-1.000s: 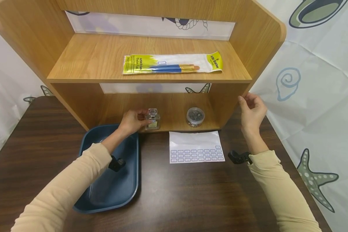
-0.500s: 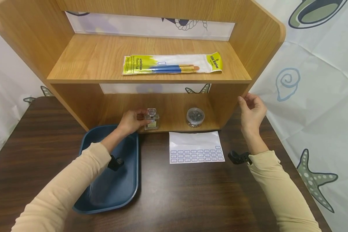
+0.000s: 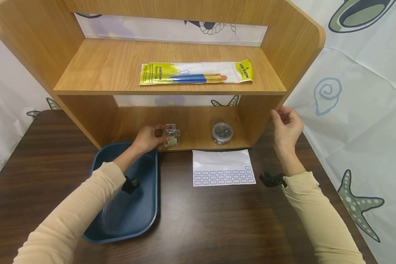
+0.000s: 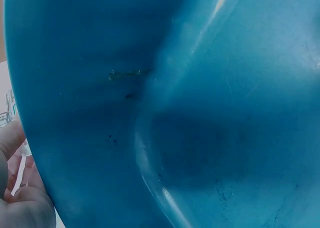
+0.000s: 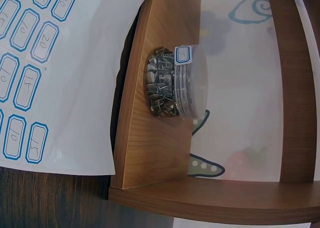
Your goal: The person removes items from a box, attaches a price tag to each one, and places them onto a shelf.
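Note:
My left hand (image 3: 149, 138) pinches a small clear glass bottle (image 3: 173, 141) with a chunky clear stopper and a pale label, near the front edge of the lower shelf. In the left wrist view, the hand (image 4: 26, 200) and a sliver of the bottle (image 4: 11, 105) show past the blue tray's rim. My right hand (image 3: 288, 126) is raised at the outer side of the right panel, its thumb tip at the panel's front edge and its fingers loosely bent. A round clear tub of metal tacks (image 5: 162, 82), with a numbered sticker on its lid, stands on the lower shelf between the hands.
The wooden shelf unit (image 3: 95, 68) stands on a dark table (image 3: 224, 227). A packet of artist brushes (image 3: 196, 72) lies on its upper shelf. The deep blue tray (image 3: 156, 190) sits under my left forearm. A sheet of numbered stickers (image 3: 222, 157) lies before the unit.
My left hand has shifted the glass bottle slightly to the left along the lower shelf. My right hand has stayed at the side panel.

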A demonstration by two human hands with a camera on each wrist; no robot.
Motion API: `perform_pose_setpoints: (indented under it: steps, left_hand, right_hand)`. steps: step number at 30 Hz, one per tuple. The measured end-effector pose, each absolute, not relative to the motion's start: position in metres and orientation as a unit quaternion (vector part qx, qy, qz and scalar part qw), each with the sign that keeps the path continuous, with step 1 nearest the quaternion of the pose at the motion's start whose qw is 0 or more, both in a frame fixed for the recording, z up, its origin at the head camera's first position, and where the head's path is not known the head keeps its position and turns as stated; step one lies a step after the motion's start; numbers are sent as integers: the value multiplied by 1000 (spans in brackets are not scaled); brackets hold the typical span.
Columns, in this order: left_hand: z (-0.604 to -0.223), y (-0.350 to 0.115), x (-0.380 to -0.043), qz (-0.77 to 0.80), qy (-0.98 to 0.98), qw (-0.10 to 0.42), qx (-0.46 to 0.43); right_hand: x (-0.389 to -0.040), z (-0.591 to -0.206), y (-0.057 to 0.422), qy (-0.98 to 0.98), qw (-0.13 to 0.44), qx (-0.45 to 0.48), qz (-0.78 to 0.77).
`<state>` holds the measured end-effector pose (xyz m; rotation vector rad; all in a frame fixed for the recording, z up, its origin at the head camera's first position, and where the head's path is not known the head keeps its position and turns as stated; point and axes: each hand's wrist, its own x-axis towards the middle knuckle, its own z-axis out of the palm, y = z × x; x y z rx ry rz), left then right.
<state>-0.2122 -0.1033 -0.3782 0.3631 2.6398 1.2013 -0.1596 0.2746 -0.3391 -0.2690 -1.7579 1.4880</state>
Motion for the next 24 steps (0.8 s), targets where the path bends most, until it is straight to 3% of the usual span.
perform_pose_setpoints:
  steps: [15,24]
  left_hand:
    - [-379,-104,-214,405,898,94,142]
    - [-366,-113,-207,375,910,89,152]
  right_hand:
    - [-161,-342,278,-701,376,-108,597]
    - [-143,-354,296,-792,235,-116,552]
